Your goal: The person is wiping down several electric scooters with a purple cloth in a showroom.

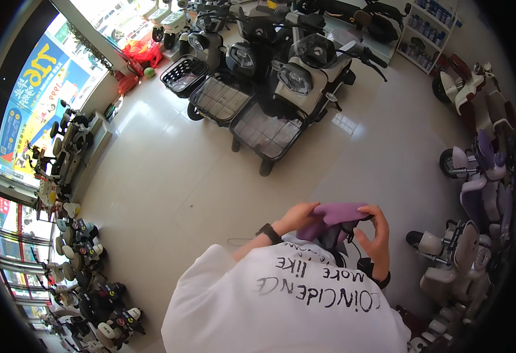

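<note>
In front of my white top (281, 300), at about waist height, is a soft-looking purple piece (341, 212), perhaps a cloth or a cover. My left hand (299, 217) grips its left end, with the fingertips partly hidden behind it. At the other end my right hand (378, 235) pinches the edge with bent fingers, the thumb lower down. Beneath the purple piece is a dark part with a thin cord or strap (347, 230); what it belongs to is hidden by the purple piece and my top. Each of my wrists bears a black band.
Electric scooters with wire front baskets (267, 132) stand ahead on the pale tiled floor (170, 176). More scooters (470, 253) line the right side, and small ones (81, 253) the left by the windows. A white shelf (427, 32) holds bottles at the far right.
</note>
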`<state>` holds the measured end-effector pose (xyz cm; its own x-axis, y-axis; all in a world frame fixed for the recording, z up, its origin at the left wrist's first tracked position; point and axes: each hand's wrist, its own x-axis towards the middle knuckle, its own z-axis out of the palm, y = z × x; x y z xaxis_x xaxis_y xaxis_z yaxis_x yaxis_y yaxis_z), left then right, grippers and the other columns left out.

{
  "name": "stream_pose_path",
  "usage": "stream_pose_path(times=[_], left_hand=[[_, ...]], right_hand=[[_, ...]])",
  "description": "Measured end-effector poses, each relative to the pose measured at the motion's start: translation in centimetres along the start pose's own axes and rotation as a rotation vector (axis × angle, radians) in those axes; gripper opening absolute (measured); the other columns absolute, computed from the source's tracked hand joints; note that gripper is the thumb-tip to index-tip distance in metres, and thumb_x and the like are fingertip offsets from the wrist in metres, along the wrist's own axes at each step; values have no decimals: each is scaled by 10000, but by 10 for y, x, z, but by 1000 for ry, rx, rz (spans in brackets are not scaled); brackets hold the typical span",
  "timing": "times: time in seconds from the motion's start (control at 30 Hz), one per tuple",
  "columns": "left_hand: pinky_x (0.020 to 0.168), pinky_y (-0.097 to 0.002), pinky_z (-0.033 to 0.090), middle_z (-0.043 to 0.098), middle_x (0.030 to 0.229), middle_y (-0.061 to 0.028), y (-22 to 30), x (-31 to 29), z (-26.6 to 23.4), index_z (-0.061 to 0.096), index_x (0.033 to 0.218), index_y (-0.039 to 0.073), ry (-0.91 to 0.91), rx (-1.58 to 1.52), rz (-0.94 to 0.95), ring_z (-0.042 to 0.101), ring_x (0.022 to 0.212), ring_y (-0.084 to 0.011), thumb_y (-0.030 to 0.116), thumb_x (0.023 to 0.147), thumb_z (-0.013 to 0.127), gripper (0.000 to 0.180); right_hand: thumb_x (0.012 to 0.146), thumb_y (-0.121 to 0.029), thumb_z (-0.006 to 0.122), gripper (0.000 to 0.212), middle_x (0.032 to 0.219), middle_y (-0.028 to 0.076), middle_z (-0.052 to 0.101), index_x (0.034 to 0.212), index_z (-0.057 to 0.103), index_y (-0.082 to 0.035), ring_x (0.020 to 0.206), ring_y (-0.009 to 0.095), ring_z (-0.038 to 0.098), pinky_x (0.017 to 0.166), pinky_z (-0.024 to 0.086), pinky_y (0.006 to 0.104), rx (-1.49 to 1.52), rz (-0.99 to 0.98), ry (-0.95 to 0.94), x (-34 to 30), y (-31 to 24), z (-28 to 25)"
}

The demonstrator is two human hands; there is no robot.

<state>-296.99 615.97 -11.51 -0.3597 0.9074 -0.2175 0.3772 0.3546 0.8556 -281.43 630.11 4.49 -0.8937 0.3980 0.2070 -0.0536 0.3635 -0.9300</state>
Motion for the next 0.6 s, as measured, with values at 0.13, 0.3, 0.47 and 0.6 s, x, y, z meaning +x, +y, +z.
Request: stream_pose_path(times=[0.13, 0.3, 0.47, 0.6], left_hand=[[654, -426, 428, 589, 784, -202, 15, 32, 1, 508, 1001, 67, 205, -49, 52, 554, 744, -387, 268, 834, 520, 262], [603, -412, 416, 570, 767, -202, 61, 69, -13, 518, 913, 58, 278, 51, 24, 541, 708, -379, 278, 842, 530, 232], [575, -392, 419, 569, 743, -193, 82, 92, -26, 532, 942, 55, 257, 68, 28, 544, 667, -366, 257, 828, 554, 233], [573, -363, 421, 574, 744, -181, 111, 118, -39, 540, 959, 29, 404, -95, 139, 546, 651, -342, 207, 810, 583, 236]], right_hand=[[605, -71, 717, 493, 978, 105, 500, 1035, 480, -29, 914, 240, 499, 834, 394, 316, -141, -38, 77, 42, 27, -34], [613, -97, 747, 636, 1069, 127, 453, 1146, 406, -42, 980, 269, 479, 859, 389, 334, -336, -70, 273, 71, 66, -74], [596, -85, 749, 779, 1099, 130, 435, 1268, 355, -57, 957, 267, 485, 748, 446, 336, -347, 9, 154, 93, 83, -75], [626, -238, 735, 769, 1109, 151, 427, 1283, 361, -94, 1004, 327, 433, 860, 369, 399, -544, -53, -177, 104, 101, -62]])
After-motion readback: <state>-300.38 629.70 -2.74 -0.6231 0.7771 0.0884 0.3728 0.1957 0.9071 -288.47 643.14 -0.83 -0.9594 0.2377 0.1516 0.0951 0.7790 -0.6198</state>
